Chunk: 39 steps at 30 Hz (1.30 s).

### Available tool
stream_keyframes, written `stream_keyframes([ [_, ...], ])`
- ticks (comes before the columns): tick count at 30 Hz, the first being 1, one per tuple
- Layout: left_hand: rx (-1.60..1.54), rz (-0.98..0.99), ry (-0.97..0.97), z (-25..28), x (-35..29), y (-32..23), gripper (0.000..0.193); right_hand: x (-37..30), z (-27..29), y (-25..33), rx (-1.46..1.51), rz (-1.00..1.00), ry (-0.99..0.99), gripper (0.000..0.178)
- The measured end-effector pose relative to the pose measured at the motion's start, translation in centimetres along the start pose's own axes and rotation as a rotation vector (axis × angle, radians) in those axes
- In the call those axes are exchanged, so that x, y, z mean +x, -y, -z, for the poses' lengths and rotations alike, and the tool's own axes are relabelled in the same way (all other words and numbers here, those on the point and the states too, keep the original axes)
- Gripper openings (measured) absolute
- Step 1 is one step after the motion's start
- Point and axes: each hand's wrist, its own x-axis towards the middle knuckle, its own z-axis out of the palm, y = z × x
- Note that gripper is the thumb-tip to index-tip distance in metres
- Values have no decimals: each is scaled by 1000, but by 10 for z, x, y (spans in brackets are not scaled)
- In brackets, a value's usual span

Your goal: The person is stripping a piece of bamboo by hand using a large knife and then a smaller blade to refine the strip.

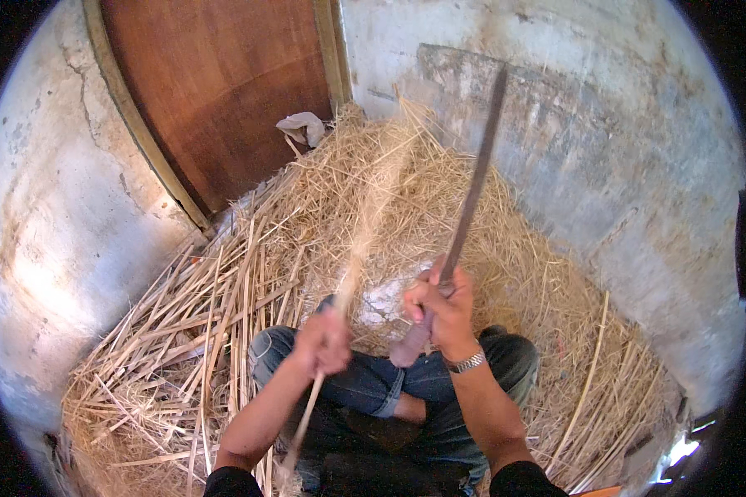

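My left hand [322, 341] is closed round a pale bamboo strip [360, 253]. The strip slants from beside my knee up and away over the straw, smeared by motion at its far end. In my right hand [443, 308] is the handle of a long, narrow knife [474, 186]. Its dark blade points up and away, and the thick rounded butt of the handle shows below my fist. A gap separates blade and strip. Both hands hover over my crossed legs in blue jeans [363, 377].
A big heap of shavings [464, 215] spreads in front and to the right. Split bamboo strips [215, 306] lie piled at the left. A brown wooden door [224, 91], a crumpled whitish bag [302, 127] and a stained wall [605, 124] stand behind.
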Motion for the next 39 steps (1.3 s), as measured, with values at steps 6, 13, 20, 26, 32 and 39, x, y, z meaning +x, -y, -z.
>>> stream_keyframes([
  [6, 921, -689, -715, 13, -41, -103, 50, -5, 42, 49, -280, 99, -383, 21],
  [13, 1652, -1628, -1235, -97, -119, -258, 36, 21, 75, 90, -988, 305, -450, 36],
  [20, 1032, -1844, -615, -170, -37, -257, 39, 14, 23, 43, -850, 185, -141, 53],
  [26, 760, -1459, -284, -202, 57, -179, 46, 16, -16, 23, -655, 23, -36, 45],
  [32, 745, -1292, -96, -166, 122, -119, 45, 31, -33, -3, -667, 58, -40, 29],
  [39, 816, -1514, -93, -224, 70, -204, 44, 66, -40, -1, -515, 114, -64, 21],
])
